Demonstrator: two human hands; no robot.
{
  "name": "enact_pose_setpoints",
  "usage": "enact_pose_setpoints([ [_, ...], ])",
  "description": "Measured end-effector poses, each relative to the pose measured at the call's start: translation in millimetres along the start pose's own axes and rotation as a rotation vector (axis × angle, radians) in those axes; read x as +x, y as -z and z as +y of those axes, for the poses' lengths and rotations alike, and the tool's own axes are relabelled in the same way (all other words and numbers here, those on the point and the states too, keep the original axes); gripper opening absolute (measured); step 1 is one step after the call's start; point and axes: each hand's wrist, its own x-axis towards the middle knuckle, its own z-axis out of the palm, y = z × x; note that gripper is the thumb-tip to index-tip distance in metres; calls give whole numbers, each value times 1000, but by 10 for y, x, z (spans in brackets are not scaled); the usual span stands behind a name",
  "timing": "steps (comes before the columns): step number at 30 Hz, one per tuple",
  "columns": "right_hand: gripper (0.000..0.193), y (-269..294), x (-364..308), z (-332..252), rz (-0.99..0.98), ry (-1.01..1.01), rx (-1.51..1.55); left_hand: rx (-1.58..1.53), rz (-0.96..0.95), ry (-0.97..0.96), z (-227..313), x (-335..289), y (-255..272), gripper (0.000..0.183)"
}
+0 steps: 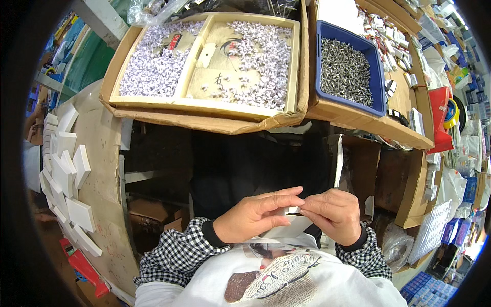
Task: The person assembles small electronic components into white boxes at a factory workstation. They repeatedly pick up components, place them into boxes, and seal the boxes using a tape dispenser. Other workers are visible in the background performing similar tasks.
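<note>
Close in front of my chest, both hands meet at a small white piece (pixel 292 210). My left hand (pixel 255 214) comes from the left with thumb and fingers curved around the piece. From the other side my right hand (pixel 333 215) pinches it, fingertips pressed together. The fingers cover most of the piece, so its exact kind is hidden. Just below it, a white flat-sided thing like a box (pixel 290 228) shows between the hands. Whether the two are joined I cannot tell.
Ahead, a wooden two-part tray (pixel 192 64) holds many small white parts. Right of it stands a blue bin (pixel 377 77) of metal screws. White boxes (pixel 81 214) lie piled on the left table (pixel 105 204). Red tape dispensers (pixel 439 120) sit at the right and lower left.
</note>
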Motion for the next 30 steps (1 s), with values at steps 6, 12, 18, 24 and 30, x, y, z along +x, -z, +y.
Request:
enact_pose_setpoints([
  [6,19,-97,19,80,44,53,68,-65,16,-37,-56,7,32,42],
  [12,19,-91,-1,142,-43,13,165,-257,118,48,-159,-22,7,28],
  [18,19,-119,-155,220,-31,-339,446,-266,146,40,-216,-3,43,24],
  [24,19,-24,-203,231,-88,-510,601,-205,71,46,-147,20,54,31],
  [30,20,-51,-175,156,-54,-574,462,-81,78,96,-108,77,93,35],
])
